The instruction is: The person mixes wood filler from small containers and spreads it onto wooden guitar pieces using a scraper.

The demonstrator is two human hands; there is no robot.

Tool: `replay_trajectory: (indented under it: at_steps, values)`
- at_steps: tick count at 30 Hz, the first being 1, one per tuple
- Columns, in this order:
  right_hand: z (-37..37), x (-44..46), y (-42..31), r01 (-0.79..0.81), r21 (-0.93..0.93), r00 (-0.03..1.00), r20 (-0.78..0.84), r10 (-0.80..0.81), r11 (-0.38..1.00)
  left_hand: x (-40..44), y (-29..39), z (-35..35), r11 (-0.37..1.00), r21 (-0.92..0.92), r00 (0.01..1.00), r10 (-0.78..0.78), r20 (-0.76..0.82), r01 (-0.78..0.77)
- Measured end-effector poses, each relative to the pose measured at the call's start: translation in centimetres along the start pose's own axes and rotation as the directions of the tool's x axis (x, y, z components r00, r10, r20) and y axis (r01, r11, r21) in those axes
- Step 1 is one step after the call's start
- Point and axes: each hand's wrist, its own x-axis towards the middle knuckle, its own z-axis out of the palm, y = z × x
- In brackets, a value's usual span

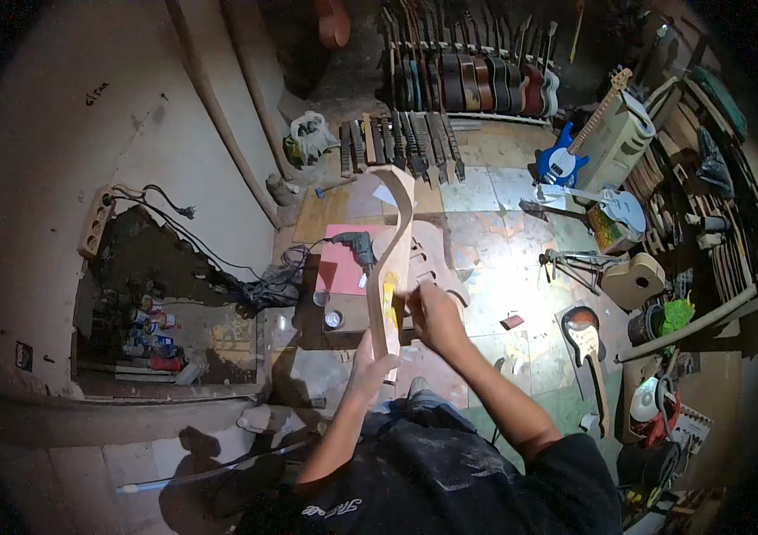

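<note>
Off-white wall [129,125] along the left, hand-lettered at its far end. Tiled floor [495,192] to its right, brightly lit in the middle. Far side: row of guitars [483,82] standing upright, packed close. Just nearer, a row of dark necks [401,138] laid side by side. Far right, blue guitar [564,162], upright, neck leaning to the right.

Centre, near: curved wooden piece [377,308], pale, raised in front of the person, long axis running near to far, edge turned up. Below it, slightly right, a pale wooden body [431,239] with dark slots. Pink board [336,236] left of that; green drill [359,245] on the board.

Left hand [368,367]: closed round the near end of the curved piece, thumb across it. Right hand [435,316]: fingers bent, close against the piece's right face; cannot tell whether they hold anything.

Yellow patch [389,303] on that face, beside the right fingers. Small jar [333,318] to the left. Red-brown scrap [512,322] on the floor, right.
</note>
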Motion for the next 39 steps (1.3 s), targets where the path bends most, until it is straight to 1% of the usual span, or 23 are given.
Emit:
replay_trajectory:
  at_steps: [1,3,5,6,7,9,10,13,15,17,20,22,23,25,26,27,29,31,32,33,36,37,39]
  values:
    - [1.0,-1.5,0.2,-0.002,0.032,1.0,0.003,0.001,1.0,0.1,-0.7,-0.3,0.996,0.032,0.997,0.079,-0.009,-0.078]
    - [1.2,-2.8,-1.0,0.001,0.137,1.0,-0.026,0.003,0.991,-0.2,-1.5,-1.0,0.995,0.021,0.995,0.097,-0.007,-0.096]
    - [0.4,-3.0,-1.6,-0.211,0.299,0.977,0.099,0.189,0.931,-0.7,-2.0,-1.9,0.999,0.003,0.999,-0.043,-0.024,0.043]
    - [0.6,-2.4,-1.4,-0.193,0.331,0.979,0.001,0.205,0.924,-1.0,-2.2,-2.0,0.999,0.002,0.999,-0.04,-0.025,0.04]
    - [0.5,-2.0,-1.6,-0.133,0.207,0.982,-0.102,0.156,0.969,-1.1,-2.3,-2.0,1.0,0.012,0.999,-0.021,-0.03,0.021]
    - [2.3,-2.2,-1.0,0.07,0.036,0.992,-0.103,-0.066,0.997,-1.2,-2.5,-2.4,1.0,0.022,0.999,0.0,-0.036,0.001]
    - [2.8,-3.4,-1.3,0.034,-0.066,0.999,0.023,-0.032,0.997,-1.0,-2.5,-2.8,0.999,0.047,1.0,0.02,-0.019,-0.019]
    - [1.5,-5.2,-2.4,-0.053,0.144,0.982,0.189,0.026,0.988,-1.1,-2.4,-3.6,0.994,0.089,0.998,0.06,0.014,-0.061]
    - [-0.3,-3.5,-1.8,-0.053,0.179,0.989,0.142,0.027,0.982,-1.7,-1.9,-4.0,1.0,0.022,0.999,-0.021,-0.039,0.021]
    - [0.4,-1.0,-0.6,0.01,0.196,0.998,-0.06,0.002,0.981,-2.1,-1.5,-4.0,0.999,0.044,0.999,-0.003,-0.052,0.006]
    - [1.8,1.2,0.2,0.048,0.317,0.996,-0.084,-0.022,0.947,-2.2,-0.6,-4.3,0.999,0.032,1.0,-0.029,0.002,0.029]
    - [1.5,1.5,-1.3,0.069,0.102,0.997,0.038,-0.073,0.992,-2.0,0.0,-4.5,0.994,0.028,0.993,-0.108,0.04,0.107]
    - [2.4,1.1,-0.9,0.143,0.171,0.989,0.009,-0.146,0.975,-1.8,0.2,-4.6,0.994,0.026,0.994,-0.106,0.038,0.105]
    - [1.8,-0.3,-2.0,-0.094,0.273,0.961,0.276,0.015,0.958,-1.8,0.3,-4.6,0.992,0.116,0.999,-0.04,0.014,0.038]
    - [1.2,-1.1,-4.3,0.147,0.319,0.977,0.098,-0.187,0.936,-1.7,0.0,-4.9,0.993,0.113,0.999,-0.039,0.011,0.037]
    - [1.5,-1.6,-3.2,0.151,0.177,0.969,0.168,-0.182,0.972,-1.5,-0.4,-5.3,0.991,0.116,0.998,-0.069,0.012,0.067]
    - [1.4,-1.7,-2.2,-0.025,0.263,0.937,0.343,-0.07,0.964,-1.6,-0.5,-6.0,0.988,0.119,0.995,-0.103,0.008,0.101]
    - [1.1,-1.3,-2.1,-0.114,0.365,0.964,0.266,0.014,0.924,-2.1,-0.3,-6.2,0.973,0.028,0.974,-0.228,-0.003,0.228]
    - [3.1,-1.0,0.1,-0.124,0.454,0.99,0.112,0.081,0.882,-2.1,-0.4,-6.2,0.972,0.027,0.973,-0.232,-0.003,0.232]
    - [3.1,-1.0,-0.3,-0.127,0.451,0.99,0.113,0.084,0.883,-2.1,-0.6,-6.1,0.976,0.037,0.977,-0.214,0.002,0.214]
    - [3.4,-1.7,-3.2,-0.03,-0.059,0.989,0.144,0.038,0.998,-2.2,0.6,-4.7,0.98,0.027,0.98,-0.197,-0.019,0.198]
    - [3.6,-2.8,-3.8,0.076,-0.061,0.993,0.093,-0.07,0.995,-2.2,1.1,-4.2,0.982,0.006,0.981,-0.189,-0.051,0.19]
    - [2.3,-3.6,-4.6,0.055,-0.058,0.982,0.184,-0.044,0.997,-1.7,-0.2,-5.3,0.978,0.021,0.978,-0.205,-0.022,0.206]
